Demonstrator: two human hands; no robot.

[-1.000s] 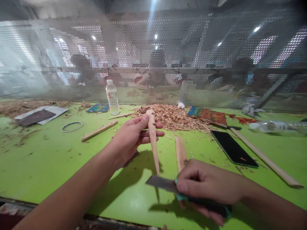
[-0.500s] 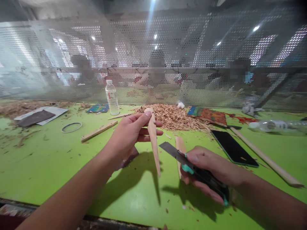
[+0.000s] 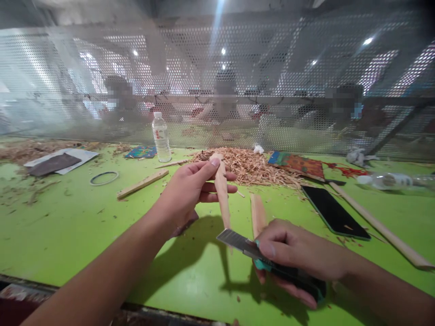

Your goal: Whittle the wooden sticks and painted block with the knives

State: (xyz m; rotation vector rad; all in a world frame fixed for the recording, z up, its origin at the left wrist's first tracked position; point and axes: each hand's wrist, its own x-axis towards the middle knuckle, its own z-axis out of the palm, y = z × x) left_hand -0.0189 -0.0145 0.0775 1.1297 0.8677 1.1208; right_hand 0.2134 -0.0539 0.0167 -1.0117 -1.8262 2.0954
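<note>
L hand (image 3: 185,188) is pinching wood pc (image 3: 222,192) above table (image 3: 78,226), lower end (image 3: 226,219) hanging unsupported; R hand (image 3: 295,249) is gripping cutter (image 3: 261,264), blade (image 3: 234,240) overlapping it. Too much force prob. is risking snapping or slipping.

Head cam, worn: looks fwd & down across desk (image 3: 84,231) from near side.
Sits above & behind L fingers (image 3: 206,170) and R fingers (image 3: 272,246), w/ both close to lens, approx. mid-frame and lower R. Takes in both forearms (image 3: 110,265), from bottom L corner and lower R edge. Faces perforated screen (image 3: 190,68) nearly square-on, well beyond fingers; sees partly thru it. Tilts shallow enough to catch lights (image 3: 223,51) up top, yet reaches near desk edge (image 3: 30,281) at bottom L. Views desk obliquely, w/ far strip by screen looking much smaller than near part.
</note>
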